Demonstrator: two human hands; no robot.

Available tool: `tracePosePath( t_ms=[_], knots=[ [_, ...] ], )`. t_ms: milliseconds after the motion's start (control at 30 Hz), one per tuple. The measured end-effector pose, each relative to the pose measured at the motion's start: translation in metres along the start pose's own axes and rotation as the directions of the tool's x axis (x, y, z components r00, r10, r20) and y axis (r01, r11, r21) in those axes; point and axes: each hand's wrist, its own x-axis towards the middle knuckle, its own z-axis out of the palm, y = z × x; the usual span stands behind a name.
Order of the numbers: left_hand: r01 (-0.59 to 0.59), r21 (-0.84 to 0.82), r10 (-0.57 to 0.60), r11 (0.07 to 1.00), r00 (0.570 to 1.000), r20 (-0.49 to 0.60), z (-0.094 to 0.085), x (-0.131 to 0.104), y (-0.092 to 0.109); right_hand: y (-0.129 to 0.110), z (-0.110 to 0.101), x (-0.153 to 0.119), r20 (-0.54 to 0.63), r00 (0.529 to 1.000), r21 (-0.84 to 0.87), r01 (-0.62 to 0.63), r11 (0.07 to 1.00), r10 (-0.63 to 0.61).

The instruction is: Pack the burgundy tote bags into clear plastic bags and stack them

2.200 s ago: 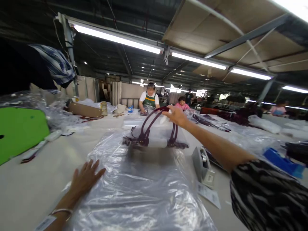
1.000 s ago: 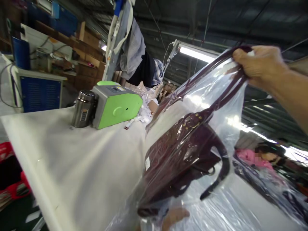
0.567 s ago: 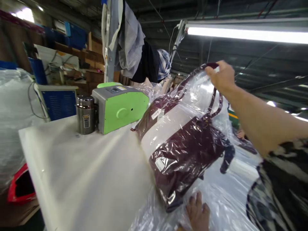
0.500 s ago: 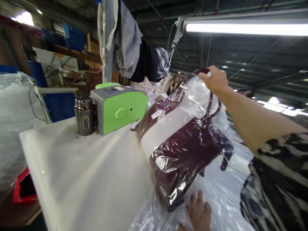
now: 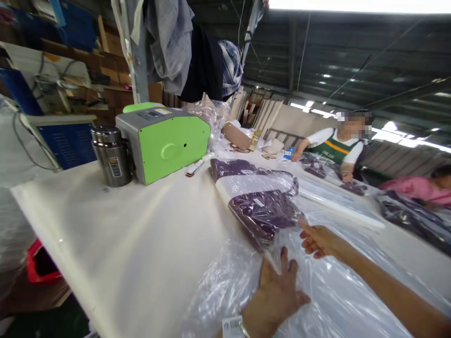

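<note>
A dark maroon handbag [image 5: 268, 213] in clear plastic, with a white band across it, lies flat on the white table. My right hand [image 5: 319, 240] is at its near right edge. Its fingers are apart and hold nothing that I can make out. Spread over loose clear plastic sheeting [image 5: 225, 281] in front of the bag is my left hand [image 5: 276, 286], fingers apart. A white tag with a barcode [image 5: 232, 327] shows by the left wrist.
A green and grey machine [image 5: 172, 145] and a steel flask [image 5: 112, 157] stand at the table's back left. Across the table a person in a green apron [image 5: 333, 152] handles dark wrapped items. Someone in pink [image 5: 408, 188] is farther right. Clothes [image 5: 172, 47] hang above.
The wrapped bag, held up by its handles in my right hand, now lies on the table. That hand has let go and dropped beside it. My left hand has come farther into view.
</note>
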Motion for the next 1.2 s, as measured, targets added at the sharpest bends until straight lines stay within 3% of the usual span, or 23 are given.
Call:
tracePosePath(
  t_ms=[100,200,267,333,433,567,667,800,900,1000,1100,1167,1200],
  knots=[
    [-0.004,-0.043,0.005,0.999,1.0,0.027,-0.005,-0.001,0.0,0.005,0.01,0.016,0.103,0.993,0.188,-0.073,0.979,0.054],
    [0.006,-0.077,-0.004,0.997,0.999,0.033,-0.003,0.0,-0.001,-0.007,0.028,0.029,0.096,0.995,0.277,-0.063,0.959,0.037],
    [0.023,-0.087,-0.02,0.996,0.999,0.029,0.001,0.002,-0.001,-0.015,0.04,0.04,0.033,0.999,0.301,0.027,0.953,-0.038],
    [0.035,-0.059,-0.032,0.998,0.998,0.045,0.003,0.006,0.0,-0.026,0.05,0.054,-0.07,0.981,0.27,0.193,0.943,-0.18],
    [0.029,0.039,-0.033,0.999,0.995,0.097,0.006,0.014,0.002,-0.055,0.055,0.085,-0.206,0.923,0.141,0.358,0.923,-0.326],
    [-0.001,0.128,-0.016,0.992,0.991,0.133,0.013,0.024,-0.001,-0.097,0.049,0.13,-0.354,0.862,-0.03,0.376,0.926,-0.362],
    [0.001,0.156,-0.037,0.988,0.973,0.226,0.023,0.032,-0.008,-0.108,0.044,0.151,-0.419,0.822,-0.14,0.361,0.922,-0.385],
    [0.022,0.136,-0.055,0.99,0.968,0.244,0.023,0.036,-0.012,-0.108,0.042,0.153,-0.52,0.771,-0.224,0.293,0.93,-0.368],
    [0.017,0.093,-0.039,0.996,0.968,0.248,0.008,0.03,-0.006,-0.119,0.045,0.131,-0.619,0.633,-0.378,0.278,0.883,-0.464],
    [0.043,0.069,-0.057,0.997,0.975,0.213,-0.009,0.02,0.001,-0.125,0.058,0.092,-0.489,0.485,-0.664,0.332,0.67,-0.725],
    [0.047,0.055,-0.056,0.997,0.984,0.171,-0.017,0.016,0.003,-0.103,0.087,0.063,-0.126,0.426,-0.822,0.461,0.334,-0.896],
    [0.04,0.064,-0.049,0.997,0.987,0.155,-0.015,0.018,-0.001,-0.081,0.108,0.062,0.124,0.407,-0.817,0.559,0.139,-0.905],
    [0.04,0.077,-0.05,0.996,0.989,0.142,-0.012,0.02,-0.003,-0.072,0.115,0.066,0.187,0.382,-0.803,0.59,0.083,-0.905]
  ],
)
